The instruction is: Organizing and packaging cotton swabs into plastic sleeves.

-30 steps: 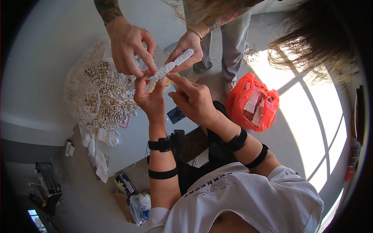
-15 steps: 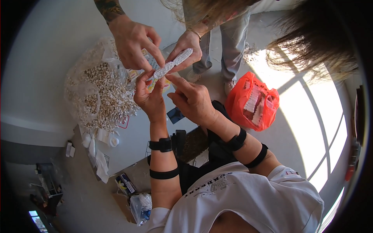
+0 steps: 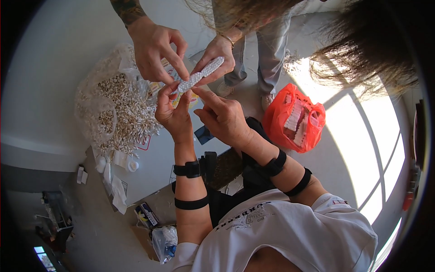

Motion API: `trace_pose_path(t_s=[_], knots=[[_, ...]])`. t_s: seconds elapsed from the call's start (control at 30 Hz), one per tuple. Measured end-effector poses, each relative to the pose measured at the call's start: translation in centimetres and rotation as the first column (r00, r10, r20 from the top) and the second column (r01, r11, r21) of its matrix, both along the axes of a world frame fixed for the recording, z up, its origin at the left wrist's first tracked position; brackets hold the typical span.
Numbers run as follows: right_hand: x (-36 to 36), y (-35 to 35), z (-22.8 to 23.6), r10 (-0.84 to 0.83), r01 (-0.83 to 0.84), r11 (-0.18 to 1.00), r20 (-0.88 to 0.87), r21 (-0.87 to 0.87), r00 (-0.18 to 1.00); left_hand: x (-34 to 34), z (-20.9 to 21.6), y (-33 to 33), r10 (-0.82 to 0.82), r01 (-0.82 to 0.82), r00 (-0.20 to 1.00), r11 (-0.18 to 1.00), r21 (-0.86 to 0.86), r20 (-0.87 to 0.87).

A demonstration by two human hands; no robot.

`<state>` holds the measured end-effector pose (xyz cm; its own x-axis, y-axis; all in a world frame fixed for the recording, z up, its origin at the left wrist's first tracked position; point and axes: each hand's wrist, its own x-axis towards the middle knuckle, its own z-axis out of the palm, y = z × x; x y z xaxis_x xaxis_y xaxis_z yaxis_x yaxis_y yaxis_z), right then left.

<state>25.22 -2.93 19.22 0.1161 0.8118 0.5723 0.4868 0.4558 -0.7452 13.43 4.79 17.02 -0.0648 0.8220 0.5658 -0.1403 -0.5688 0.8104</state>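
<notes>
Evidently left hand (image 3: 175, 119) pinches white bundle (image 3: 192, 81), end hidden; right hand (image 3: 230, 117): grip unclear.

Displacement of a co-worker's right hand (image 3: 156, 47) along a white strip (image 3: 196, 79).
Compared with a second ago, the index finger (image 3: 178, 65), previously at the strip's lower end, now reaches a little higher, toward its middle; from where I stand, that end shows more fully, and the strip sits slightly further left.
</notes>
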Motion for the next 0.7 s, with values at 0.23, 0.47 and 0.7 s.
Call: trace_pose_path(t_s=[0.23,0.47,0.7], knots=[[0.0,-0.15,0.1,0.009,-0.008,1.0,0.013,-0.015,1.0,0.05,0.09,-0.24,-0.004,0.005,0.999,1.0,-0.021,0.036],[-0.16,-0.09,-0.18,0.02,-0.02,1.0,-0.009,0.016,1.0,0.03,-0.11,-0.13,-0.022,0.022,0.998,1.0,-0.005,0.052],[-0.26,-0.2,-0.18,0.012,-0.013,0.999,0.013,0.05,1.0,0.18,0.0,-0.34,-0.041,0.042,0.995,0.999,-0.012,0.087]])
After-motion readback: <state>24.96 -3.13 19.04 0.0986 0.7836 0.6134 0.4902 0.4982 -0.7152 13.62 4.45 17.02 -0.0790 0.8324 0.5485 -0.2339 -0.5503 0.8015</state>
